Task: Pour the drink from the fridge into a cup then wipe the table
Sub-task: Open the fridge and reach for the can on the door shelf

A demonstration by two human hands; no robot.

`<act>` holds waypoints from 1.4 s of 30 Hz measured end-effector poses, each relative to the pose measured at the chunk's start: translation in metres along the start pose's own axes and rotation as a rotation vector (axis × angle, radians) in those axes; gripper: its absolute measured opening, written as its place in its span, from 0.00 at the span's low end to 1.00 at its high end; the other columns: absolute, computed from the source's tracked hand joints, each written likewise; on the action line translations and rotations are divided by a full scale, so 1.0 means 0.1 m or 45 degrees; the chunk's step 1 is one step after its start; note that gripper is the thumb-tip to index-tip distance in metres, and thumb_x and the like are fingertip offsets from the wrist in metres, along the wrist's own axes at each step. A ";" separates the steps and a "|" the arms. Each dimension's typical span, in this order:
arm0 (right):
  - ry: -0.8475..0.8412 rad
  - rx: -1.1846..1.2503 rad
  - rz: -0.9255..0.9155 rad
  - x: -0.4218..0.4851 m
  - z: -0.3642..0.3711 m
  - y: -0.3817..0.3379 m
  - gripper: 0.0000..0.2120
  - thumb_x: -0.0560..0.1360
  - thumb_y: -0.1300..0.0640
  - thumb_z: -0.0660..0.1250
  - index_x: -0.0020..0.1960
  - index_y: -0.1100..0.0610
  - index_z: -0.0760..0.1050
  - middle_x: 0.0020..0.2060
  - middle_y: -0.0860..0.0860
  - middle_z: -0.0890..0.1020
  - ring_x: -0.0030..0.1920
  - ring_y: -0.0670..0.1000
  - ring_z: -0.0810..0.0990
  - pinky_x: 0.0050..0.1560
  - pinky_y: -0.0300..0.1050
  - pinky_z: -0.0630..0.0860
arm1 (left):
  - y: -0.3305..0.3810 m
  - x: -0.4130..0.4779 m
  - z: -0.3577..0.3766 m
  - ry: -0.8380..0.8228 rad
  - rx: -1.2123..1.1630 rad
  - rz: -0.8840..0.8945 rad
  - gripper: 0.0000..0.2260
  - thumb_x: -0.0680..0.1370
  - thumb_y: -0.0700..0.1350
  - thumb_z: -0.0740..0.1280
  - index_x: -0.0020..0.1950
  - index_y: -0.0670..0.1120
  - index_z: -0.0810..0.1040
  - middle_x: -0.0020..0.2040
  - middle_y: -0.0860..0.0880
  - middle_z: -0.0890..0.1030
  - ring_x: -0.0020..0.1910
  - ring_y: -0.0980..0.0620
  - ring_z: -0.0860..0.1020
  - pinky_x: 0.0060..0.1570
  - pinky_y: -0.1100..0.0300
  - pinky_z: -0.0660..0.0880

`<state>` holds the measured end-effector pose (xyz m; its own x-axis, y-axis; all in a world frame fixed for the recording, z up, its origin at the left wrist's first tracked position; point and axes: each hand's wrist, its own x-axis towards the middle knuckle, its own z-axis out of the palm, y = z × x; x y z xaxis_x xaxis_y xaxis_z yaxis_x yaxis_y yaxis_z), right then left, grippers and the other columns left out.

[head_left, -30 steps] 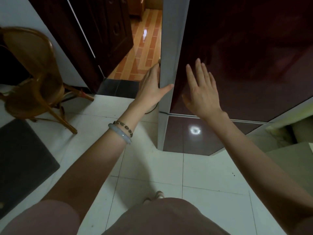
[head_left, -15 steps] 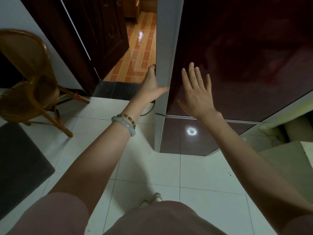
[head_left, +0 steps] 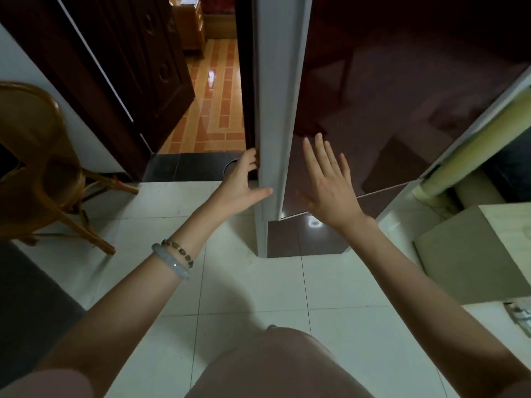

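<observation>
Two hands are up at the fridge door (head_left: 402,81), which fills the upper right of my view, dark red and glossy. The left hand (head_left: 240,188) grips its grey edge (head_left: 280,110), fingers hooked behind it and thumb laid on the outer face; two bracelets (head_left: 175,259) sit on that wrist. The right hand (head_left: 330,185) is spread flat, fingers straight, over the glossy front, holding nothing; I cannot tell whether it touches. The door blocks my view inside, so I cannot see the drink. Under it is the lower door (head_left: 301,239). On the left a wooden chair (head_left: 37,156) stands by the wall beside a dark mat (head_left: 26,297), a dark room door (head_left: 129,67) hangs open beyond, and a pale box (head_left: 471,254) sits on the white tile floor (head_left: 253,282) near the fridge's right side.
</observation>
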<state>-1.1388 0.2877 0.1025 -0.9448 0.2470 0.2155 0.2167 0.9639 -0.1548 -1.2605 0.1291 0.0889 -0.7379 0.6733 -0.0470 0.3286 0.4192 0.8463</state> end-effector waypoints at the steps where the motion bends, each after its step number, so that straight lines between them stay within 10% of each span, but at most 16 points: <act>1: 0.009 0.025 0.020 -0.10 -0.02 -0.03 0.45 0.72 0.53 0.69 0.77 0.55 0.42 0.76 0.57 0.46 0.76 0.57 0.46 0.73 0.58 0.47 | 0.03 -0.09 0.01 -0.027 -0.005 0.008 0.39 0.72 0.43 0.73 0.76 0.46 0.54 0.73 0.49 0.64 0.69 0.56 0.64 0.62 0.62 0.63; 10: 0.027 0.212 0.217 -1.02 -0.22 -0.10 0.46 0.74 0.51 0.68 0.76 0.51 0.37 0.76 0.53 0.43 0.76 0.52 0.42 0.74 0.54 0.46 | 0.28 -0.85 0.26 -0.286 0.031 0.188 0.37 0.69 0.51 0.74 0.73 0.51 0.60 0.70 0.50 0.68 0.69 0.57 0.66 0.67 0.55 0.64; 17: 0.115 0.331 0.244 -1.67 -0.45 -0.05 0.47 0.73 0.49 0.69 0.76 0.48 0.36 0.77 0.52 0.44 0.76 0.51 0.45 0.75 0.55 0.52 | 0.63 -1.36 0.57 -0.461 0.106 0.301 0.33 0.74 0.48 0.71 0.75 0.52 0.59 0.69 0.57 0.66 0.65 0.66 0.63 0.60 0.72 0.60; 22: 0.170 0.332 0.259 -2.16 -0.57 0.19 0.48 0.73 0.49 0.69 0.76 0.49 0.35 0.77 0.51 0.45 0.76 0.49 0.45 0.75 0.50 0.53 | 0.90 -1.62 0.95 -0.530 0.210 0.396 0.30 0.75 0.53 0.68 0.75 0.54 0.59 0.72 0.57 0.64 0.71 0.58 0.62 0.70 0.54 0.62; 31: 0.210 0.512 0.249 -3.11 -0.90 0.67 0.46 0.73 0.58 0.69 0.75 0.51 0.38 0.76 0.49 0.47 0.76 0.46 0.46 0.75 0.45 0.51 | 1.45 -2.17 1.90 -0.658 0.158 0.437 0.35 0.76 0.54 0.67 0.76 0.56 0.51 0.74 0.56 0.61 0.72 0.58 0.59 0.70 0.55 0.61; 37: 0.294 0.467 0.337 -3.60 -1.17 1.19 0.43 0.72 0.62 0.68 0.77 0.56 0.43 0.76 0.51 0.49 0.76 0.45 0.46 0.74 0.38 0.47 | 1.82 -2.29 2.33 -0.152 0.546 1.047 0.31 0.77 0.46 0.65 0.77 0.47 0.54 0.76 0.51 0.57 0.73 0.58 0.54 0.73 0.63 0.50; 42: 0.329 0.448 0.363 -3.91 -1.34 1.44 0.44 0.73 0.61 0.68 0.77 0.55 0.41 0.77 0.51 0.48 0.76 0.45 0.46 0.74 0.37 0.49 | 2.03 -2.26 2.62 -0.069 0.539 0.858 0.40 0.77 0.52 0.64 0.77 0.47 0.38 0.75 0.55 0.39 0.73 0.61 0.40 0.71 0.63 0.40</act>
<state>-0.7054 0.3432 0.1253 -0.7593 0.5541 0.3414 0.3188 0.7739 -0.5472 -0.8729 0.2219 0.1318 -0.2742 0.8883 0.3683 0.8979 0.0994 0.4287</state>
